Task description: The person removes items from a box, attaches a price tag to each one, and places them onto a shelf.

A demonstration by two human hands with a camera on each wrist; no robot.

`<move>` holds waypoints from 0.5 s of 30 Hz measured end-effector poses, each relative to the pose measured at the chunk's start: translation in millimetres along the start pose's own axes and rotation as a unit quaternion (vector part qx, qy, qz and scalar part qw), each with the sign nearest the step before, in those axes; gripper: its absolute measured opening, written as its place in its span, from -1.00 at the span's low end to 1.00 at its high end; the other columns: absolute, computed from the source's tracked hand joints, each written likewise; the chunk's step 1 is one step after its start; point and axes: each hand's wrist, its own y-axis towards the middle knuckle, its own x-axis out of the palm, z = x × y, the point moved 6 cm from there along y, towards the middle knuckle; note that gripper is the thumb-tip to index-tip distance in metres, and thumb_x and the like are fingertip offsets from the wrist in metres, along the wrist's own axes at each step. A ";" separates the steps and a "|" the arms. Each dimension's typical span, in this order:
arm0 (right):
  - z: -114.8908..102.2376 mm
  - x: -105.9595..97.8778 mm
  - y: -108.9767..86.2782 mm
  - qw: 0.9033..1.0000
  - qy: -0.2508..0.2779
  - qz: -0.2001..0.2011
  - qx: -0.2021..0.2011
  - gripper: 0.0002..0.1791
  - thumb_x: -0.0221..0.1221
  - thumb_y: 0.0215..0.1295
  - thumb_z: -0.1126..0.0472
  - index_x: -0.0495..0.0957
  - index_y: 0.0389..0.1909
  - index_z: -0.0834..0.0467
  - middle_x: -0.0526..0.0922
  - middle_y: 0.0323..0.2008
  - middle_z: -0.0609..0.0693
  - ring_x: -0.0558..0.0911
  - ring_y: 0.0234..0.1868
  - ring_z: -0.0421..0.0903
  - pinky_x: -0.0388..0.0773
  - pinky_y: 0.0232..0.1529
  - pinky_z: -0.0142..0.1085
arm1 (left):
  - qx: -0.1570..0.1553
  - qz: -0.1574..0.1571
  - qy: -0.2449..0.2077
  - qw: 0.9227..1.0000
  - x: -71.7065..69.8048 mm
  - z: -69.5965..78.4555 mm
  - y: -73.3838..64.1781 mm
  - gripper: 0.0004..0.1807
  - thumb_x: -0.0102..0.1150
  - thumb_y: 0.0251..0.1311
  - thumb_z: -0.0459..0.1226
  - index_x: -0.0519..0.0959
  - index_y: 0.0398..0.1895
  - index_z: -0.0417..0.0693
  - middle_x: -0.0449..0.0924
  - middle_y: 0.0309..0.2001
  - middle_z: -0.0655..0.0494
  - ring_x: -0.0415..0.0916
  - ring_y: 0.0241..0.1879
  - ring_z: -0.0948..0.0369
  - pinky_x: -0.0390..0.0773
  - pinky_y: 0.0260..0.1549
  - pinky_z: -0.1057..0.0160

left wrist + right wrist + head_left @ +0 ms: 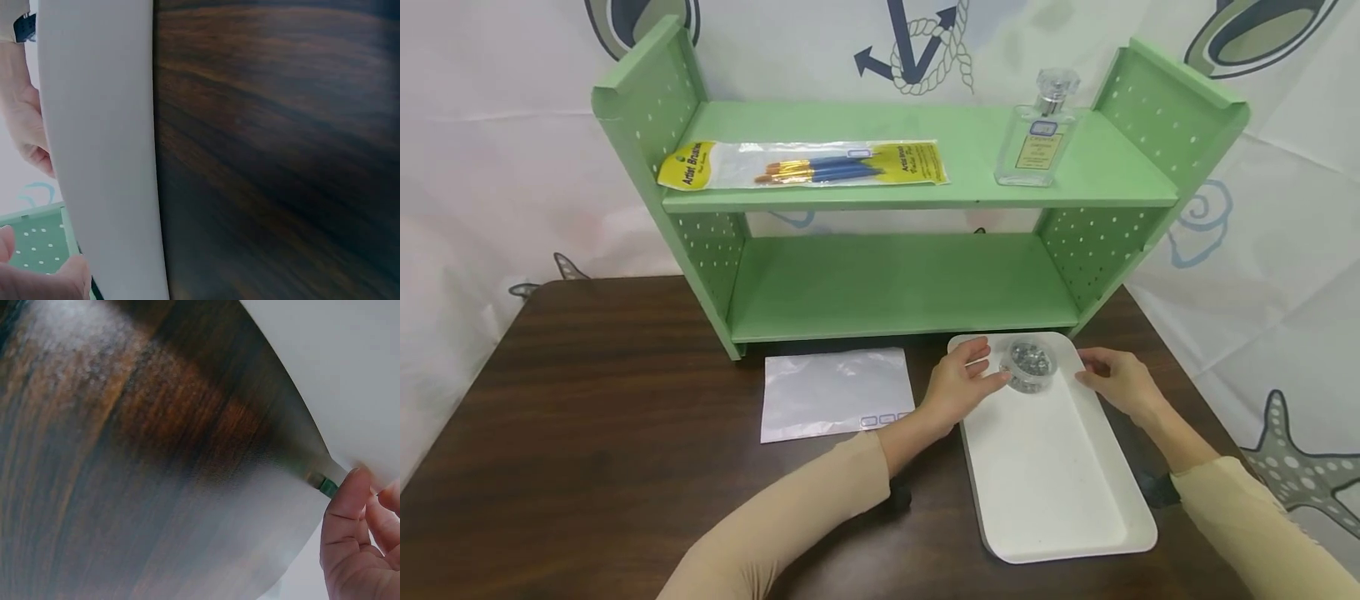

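A white tray (1052, 475) lies on the dark wooden table, with a small round clear container (1028, 364) of shiny silvery pieces near its far end. My left hand (958, 383) is over the tray's far left edge, fingers spread apart and thumb tip right at the container's side. In the left wrist view its thumb (72, 278) shows beside the tray's outer wall (100, 144). At the far right rim is my right hand (1116, 379), its fingers loosely bent and fingertips right at the edge. The right wrist view shows these bent fingers (347, 512) near the tray's underside.
Behind the tray stands a green two-level shelf (895, 287). On its upper level are a packet of artist brushes (805, 167) and a clear glass perfume bottle (1037, 146). A flat white packet (835, 392) lies left of the tray. A patterned cloth hangs behind.
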 end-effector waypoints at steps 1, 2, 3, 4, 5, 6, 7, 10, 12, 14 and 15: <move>0.2 0.1 0.1 1.000 -0.001 0.000 0.001 -0.57 0.13 0.28 0.33 0.39 0.11 0.47 0.52 -0.26 0.20 0.44 -0.29 -0.06 0.46 -0.45 -0.46 | 0.000 0.001 0.002 1.000 1.9 -0.7 2.1 -0.33 0.28 0.12 -0.28 0.29 0.31 -0.21 0.40 0.25 -0.10 0.38 0.23 0.02 0.49 0.06 0.26; 0.5 0.3 0.4 1.000 -0.002 -0.001 0.001 -0.57 0.13 0.27 0.33 0.38 0.11 0.47 0.52 -0.27 0.20 0.44 -0.29 -0.06 0.45 -0.45 -0.45 | 0.000 0.002 0.004 1.000 3.7 -1.8 4.2 -0.33 0.28 0.12 -0.28 0.29 0.31 -0.21 0.39 0.25 -0.11 0.37 0.23 0.01 0.49 0.07 0.26; 0.9 0.6 0.4 1.000 -0.002 -0.001 0.002 -0.57 0.13 0.27 0.33 0.38 0.11 0.47 0.52 -0.26 0.20 0.44 -0.29 -0.05 0.46 -0.45 -0.45 | -0.001 0.004 0.006 1.000 5.3 -2.7 6.1 -0.34 0.27 0.12 -0.28 0.29 0.31 -0.21 0.39 0.25 -0.11 0.37 0.23 0.01 0.49 0.07 0.26; 1.3 0.7 0.4 1.000 -0.003 -0.001 0.002 -0.57 0.13 0.27 0.34 0.38 0.12 0.47 0.52 -0.26 0.20 0.45 -0.28 -0.04 0.46 -0.44 -0.45 | -0.003 0.006 0.007 1.000 6.7 -3.6 7.6 -0.34 0.27 0.12 -0.28 0.30 0.30 -0.21 0.39 0.25 -0.11 0.37 0.23 0.01 0.49 0.07 0.25; 1.7 0.9 0.5 1.000 -0.003 -0.001 0.002 -0.57 0.13 0.27 0.34 0.39 0.12 0.46 0.52 -0.26 0.20 0.45 -0.28 -0.04 0.47 -0.44 -0.45 | -0.004 0.007 0.008 1.000 8.1 -4.3 9.2 -0.34 0.28 0.12 -0.28 0.31 0.30 -0.21 0.39 0.25 -0.10 0.37 0.24 0.01 0.49 0.07 0.25; 2.2 0.9 0.5 1.000 -0.004 0.000 0.002 -0.57 0.12 0.27 0.34 0.38 0.12 0.46 0.52 -0.26 0.19 0.45 -0.28 -0.03 0.47 -0.44 -0.44 | -0.003 0.007 0.011 1.000 9.5 -4.6 10.5 -0.35 0.27 0.12 -0.29 0.31 0.30 -0.22 0.39 0.25 -0.11 0.36 0.24 0.01 0.48 0.08 0.25; 2.6 0.9 0.6 1.000 -0.004 0.000 0.002 -0.57 0.12 0.26 0.35 0.38 0.12 0.46 0.51 -0.26 0.19 0.45 -0.28 -0.03 0.46 -0.44 -0.44 | -0.003 0.007 0.011 1.000 11.0 -5.0 12.0 -0.35 0.27 0.12 -0.29 0.31 0.30 -0.22 0.39 0.25 -0.11 0.36 0.24 0.01 0.48 0.08 0.24; 3.0 0.8 0.4 1.000 -0.003 0.001 0.004 -0.57 0.12 0.27 0.34 0.38 0.13 0.45 0.51 -0.26 0.18 0.45 -0.29 -0.04 0.46 -0.45 -0.43 | -0.001 0.006 0.017 1.000 14.8 -4.6 15.7 -0.35 0.27 0.13 -0.28 0.30 0.30 -0.23 0.37 0.27 -0.09 0.34 0.25 0.01 0.47 0.09 0.24; 2.8 0.6 0.2 1.000 -0.002 0.000 0.006 -0.56 0.12 0.27 0.34 0.38 0.13 0.45 0.51 -0.26 0.19 0.44 -0.30 -0.05 0.45 -0.45 -0.43 | 0.004 0.005 0.025 1.000 17.1 -4.1 18.5 -0.34 0.27 0.13 -0.29 0.29 0.30 -0.25 0.36 0.28 -0.09 0.34 0.26 0.01 0.46 0.10 0.25; 2.1 0.4 -0.2 1.000 -0.001 0.000 0.008 -0.56 0.13 0.28 0.32 0.38 0.13 0.44 0.51 -0.25 0.20 0.44 -0.30 -0.06 0.45 -0.45 -0.44 | 0.007 0.007 0.037 0.999 19.1 -4.1 21.0 -0.33 0.27 0.13 -0.28 0.29 0.30 -0.25 0.35 0.28 -0.08 0.33 0.26 0.01 0.46 0.11 0.25; 1.7 0.2 -0.5 1.000 -0.001 0.000 0.008 -0.56 0.13 0.28 0.32 0.38 0.13 0.44 0.52 -0.24 0.20 0.44 -0.29 -0.06 0.45 -0.45 -0.44 | 0.009 0.009 0.043 0.999 20.1 -4.2 22.2 -0.33 0.28 0.12 -0.28 0.29 0.30 -0.24 0.35 0.29 -0.07 0.33 0.26 0.01 0.45 0.11 0.25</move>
